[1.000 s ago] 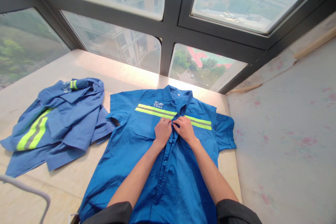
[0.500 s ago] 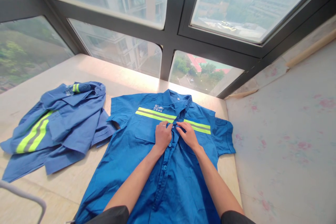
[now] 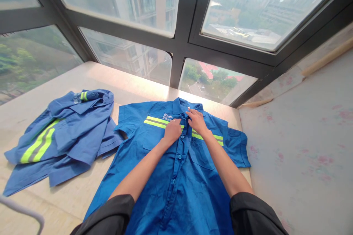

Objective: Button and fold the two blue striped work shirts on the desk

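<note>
Blue work shirt (image 3: 200, 181) lies spread on a pale ledge (image 3: 110, 77), front up, its collar toward the window and its lower part running out of view at the bottom. Largest of all is the window with its thick dark grey frame (image 3: 183, 46), filling the upper part of the view; buildings and trees show through the glass. On the right stands a whitish wall (image 3: 300, 158) with faded pink flowers. The ledge reaches from the window toward the person, and beside the spread shirt, on the left, a second blue garment (image 3: 75, 132) lies loosely heaped on it. Two rolled black sleeves (image 3: 256, 211) enter from below, leaving the forearms bare. The left hand (image 3: 173, 128) is on the button strip at chest level, fingers mostly curled; the right hand (image 3: 195, 120) is a little higher, fingers bent near the collar opening. Whether either one is pinching cloth I cannot tell, since the fingertips are too small to read. A grey tube (image 3: 24, 210) curves in at lower left. Across the shirt's chest runs a yellow-green reflective stripe (image 3: 156, 122), with pale lettering (image 3: 168, 116) just above it. Smallest are the blue buttons (image 3: 179, 157) down the strip.
</note>
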Demonstrator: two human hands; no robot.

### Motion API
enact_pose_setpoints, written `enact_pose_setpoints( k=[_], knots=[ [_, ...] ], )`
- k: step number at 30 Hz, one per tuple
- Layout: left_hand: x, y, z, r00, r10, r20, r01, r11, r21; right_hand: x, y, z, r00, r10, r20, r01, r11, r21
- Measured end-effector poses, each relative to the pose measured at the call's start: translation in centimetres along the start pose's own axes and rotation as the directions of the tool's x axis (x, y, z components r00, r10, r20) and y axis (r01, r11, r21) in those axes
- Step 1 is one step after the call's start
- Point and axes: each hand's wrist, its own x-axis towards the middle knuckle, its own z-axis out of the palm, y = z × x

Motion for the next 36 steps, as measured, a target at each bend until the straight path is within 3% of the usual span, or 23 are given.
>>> enact_pose_setpoints(
  k=[5,10,18,24,36],
  knots=[
    [5.2,-1.0,0.3,0.993,0.076,0.088,-0.074,0.997,-0.032,1.2,1.3,-0.2,0.998,-0.031,0.062,0.035,0.997,-0.063],
    [6.2,-0.6,1.6,0.989,0.130,0.071,-0.125,0.989,-0.073,0.4,2.2,0.0,0.999,-0.040,-0.018,0.039,0.997,-0.073],
    [6.0,-0.1,2.5,0.999,-0.022,0.041,0.027,0.992,-0.121,0.4,2.1,1.1,0.989,-0.150,-0.007,0.148,0.981,-0.123],
    [7.8,0.5,1.5,0.973,-0.166,0.161,0.199,0.955,-0.218,0.7,1.9,1.6,0.997,-0.073,0.007,0.073,0.989,-0.129],
    [7.4,0.9,1.6,0.967,-0.206,0.148,0.245,0.912,-0.329,-1.9,2.9,3.5,0.982,0.018,-0.186,-0.015,1.000,0.013]
  ],
)
